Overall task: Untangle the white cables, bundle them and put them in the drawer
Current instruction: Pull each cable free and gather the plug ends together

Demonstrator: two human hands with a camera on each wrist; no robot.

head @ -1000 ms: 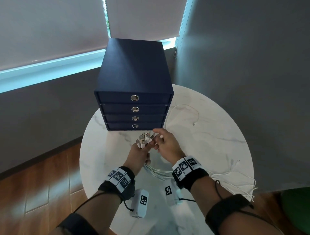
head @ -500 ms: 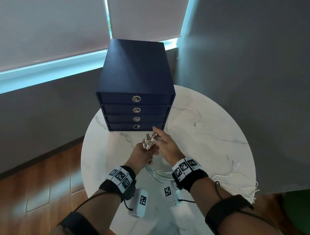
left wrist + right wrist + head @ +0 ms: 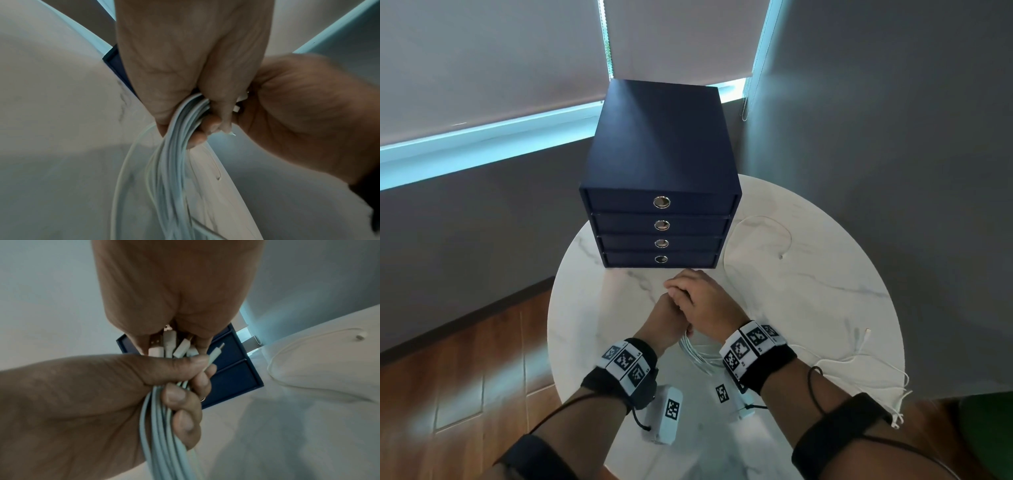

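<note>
My left hand [image 3: 662, 317] grips a bundle of white cables [image 3: 697, 353] just in front of the navy drawer unit [image 3: 661, 154]. In the left wrist view its fingers [image 3: 185, 65] curl round the strands [image 3: 176, 146]. My right hand [image 3: 705, 301] sits on top of the left fist. The right wrist view shows that hand [image 3: 174, 288] closed over the plug ends [image 3: 170, 344] sticking up from the left hand [image 3: 82, 402]. The cables [image 3: 160, 426] hang down below the fist. All drawers are shut.
The round marble table [image 3: 825, 291] carries the drawer unit at its back. A thin white cable loop [image 3: 756, 222] lies right of the unit. More white cable [image 3: 859, 363] trails to the table's right edge and hangs over it. A grey wall stands close on the right.
The plug ends stood fanned out above the left fist; now my right hand has come down over them and covers them. Both hands stay in front of the lowest drawer.
</note>
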